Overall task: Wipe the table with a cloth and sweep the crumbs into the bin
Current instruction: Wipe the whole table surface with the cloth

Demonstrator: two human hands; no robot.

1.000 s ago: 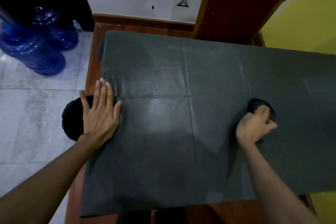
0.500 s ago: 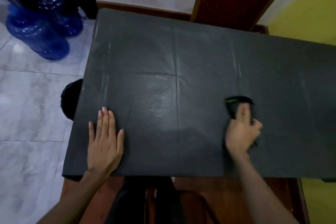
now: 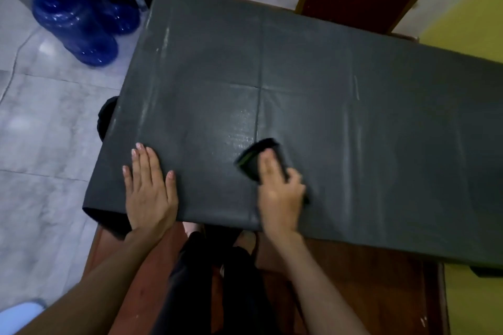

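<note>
The right hand [image 3: 280, 190] pressed a small dark cloth [image 3: 258, 159] against the grey-covered table [image 3: 353, 130], near the front edge and a little right of the centre crease; the fingers were curled down over its rear part, clamping it to the surface, while its front end with a thin green edge stuck out ahead of the fingertips. It looked soft, light and thin, the kind of thing that bunches or slips out from under a palm unless pressure is kept broad and flat, so the best hold seemed to be over its middle with the whole hand, not a pinch at a corner. The covering itself appeared to be a thin creased sheet that could ride up or slide, which probably explained the left hand [image 3: 148, 187], lying open and flat on it near the front left corner, gripping nothing. The dark bin [image 3: 106, 119] stood on the floor just beside the table's left edge, mostly hidden behind the overhang, so its opening could not be judged. Motion blur smeared the right hand and the cloth's outline. Any crumbs were too small to pick out; only pale streaks showed on the surface. Blue water bottles [image 3: 76, 24] stood well apart on the floor.
</note>
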